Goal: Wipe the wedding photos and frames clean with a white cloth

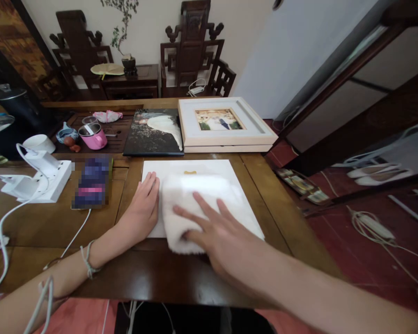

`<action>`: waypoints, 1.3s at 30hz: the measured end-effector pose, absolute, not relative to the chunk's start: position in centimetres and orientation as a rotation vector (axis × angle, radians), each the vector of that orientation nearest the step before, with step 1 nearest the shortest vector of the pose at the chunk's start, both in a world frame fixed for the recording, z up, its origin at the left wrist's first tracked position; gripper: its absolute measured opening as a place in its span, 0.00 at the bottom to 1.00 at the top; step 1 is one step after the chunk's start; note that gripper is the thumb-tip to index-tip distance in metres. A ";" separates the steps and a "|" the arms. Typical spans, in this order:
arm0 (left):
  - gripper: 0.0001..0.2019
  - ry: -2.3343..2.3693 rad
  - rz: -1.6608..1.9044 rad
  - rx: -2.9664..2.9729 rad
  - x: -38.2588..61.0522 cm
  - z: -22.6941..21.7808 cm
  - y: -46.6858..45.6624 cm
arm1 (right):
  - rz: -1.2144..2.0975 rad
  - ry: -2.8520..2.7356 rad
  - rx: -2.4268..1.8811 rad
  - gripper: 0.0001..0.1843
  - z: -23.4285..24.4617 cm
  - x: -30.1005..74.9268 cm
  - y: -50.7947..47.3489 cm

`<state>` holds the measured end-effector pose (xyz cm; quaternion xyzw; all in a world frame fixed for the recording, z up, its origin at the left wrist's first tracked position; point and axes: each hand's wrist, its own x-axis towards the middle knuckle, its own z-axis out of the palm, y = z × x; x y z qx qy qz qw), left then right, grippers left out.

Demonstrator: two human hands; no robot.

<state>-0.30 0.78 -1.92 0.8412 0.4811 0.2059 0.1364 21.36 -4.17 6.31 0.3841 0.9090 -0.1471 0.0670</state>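
Note:
A folded, fluffy white towel [181, 195] lies on a flat white board [245, 204] in front of me. My right hand [219, 227] presses on the towel with its fingers spread, and the thumb digs into the towel's near fold. Slight blur softens this hand and the towel. Resting on the board's left edge, my left hand [142, 206] has its fingers stretched out and holds nothing. A small gold-coloured mark [190, 172] shows on the board just beyond the towel, which hides much of the board's middle.
Behind the board are a dark photo panel [153, 134] and a light wooden picture frame [226, 132]. Left stand a phone-like pixelated object [93, 183], a white power strip [55, 181], cables and a pink mug [93, 137]. The wooden table's [282, 195] right edge is near the board.

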 end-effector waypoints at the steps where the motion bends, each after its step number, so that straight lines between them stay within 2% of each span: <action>1: 0.26 1.394 0.608 2.430 -0.3 -1.9 0.8 | -0.369 2.726 1.193 0.32 6.3 21.1 -3.0; 5: 0.24 1.414 0.763 2.264 0.0 -1.1 0.9 | -0.162 2.662 1.315 0.35 5.8 19.5 0.9; 8: 0.24 1.466 1.029 1.940 0.2 -0.1 1.0 | -0.105 2.706 1.287 0.29 5.2 17.8 1.6; 12: 0.25 1.440 1.214 1.647 0.4 0.5 1.1 | -0.194 2.900 0.975 0.19 5.0 17.2 -1.4; 15: 0.25 1.459 1.197 1.619 0.5 0.3 1.2 | -0.398 2.961 0.851 0.14 5.1 18.4 -4.7; 19: 0.23 1.533 1.031 1.846 0.4 -0.4 1.4 | -0.515 2.867 0.983 0.14 5.6 20.4 -6.4; 24: 0.22 1.493 0.839 2.192 -0.1 -1.7 1.3 | -0.345 2.732 1.224 0.29 6.4 20.9 -2.6; 26: 0.22 1.454 0.818 2.286 -0.1 -2.0 1.2 | -0.301 2.755 1.258 0.31 6.6 20.5 -0.3; 30: 0.20 1.402 0.822 2.343 0.2 -1.6 1.1 | -0.438 2.785 1.344 0.28 7.2 18.5 3.8; 34: 0.16 1.392 0.844 2.316 0.6 -0.8 1.0 | -0.555 2.895 1.245 0.21 7.7 16.0 6.3; 39: 0.18 1.370 0.834 2.337 0.4 -0.8 1.1 | -0.576 2.954 1.187 0.16 8.2 14.9 7.7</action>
